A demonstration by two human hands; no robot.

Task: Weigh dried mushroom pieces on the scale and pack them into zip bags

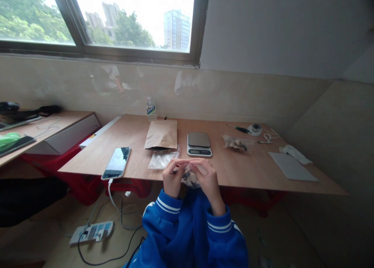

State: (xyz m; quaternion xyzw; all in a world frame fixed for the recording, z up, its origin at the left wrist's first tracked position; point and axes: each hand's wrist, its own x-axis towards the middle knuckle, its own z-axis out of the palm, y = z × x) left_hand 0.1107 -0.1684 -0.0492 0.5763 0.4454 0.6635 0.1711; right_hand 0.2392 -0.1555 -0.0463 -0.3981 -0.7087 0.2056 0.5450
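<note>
My left hand [173, 177] and my right hand [208, 179] are raised together just in front of the table's near edge. Both pinch the top of a small clear plastic bag [190, 176] that holds light and dark pieces. Fingers of both hands are closed on the bag's upper rim. On the wooden table [251, 170] behind the hands lie empty clear bags [162, 159], a brown paper pouch [161, 135] and a small digital scale [199, 144]. Blue sleeves with white stripes cover both my wrists.
A phone [117, 163] on a white cable lies at the table's left front. A filled clear bag [237, 144], a screwdriver [239, 128], a round white device [255, 129] and a grey sheet [291, 166] lie at the right. A water bottle [151, 109] stands at the back. A power strip [92, 232] is on the floor.
</note>
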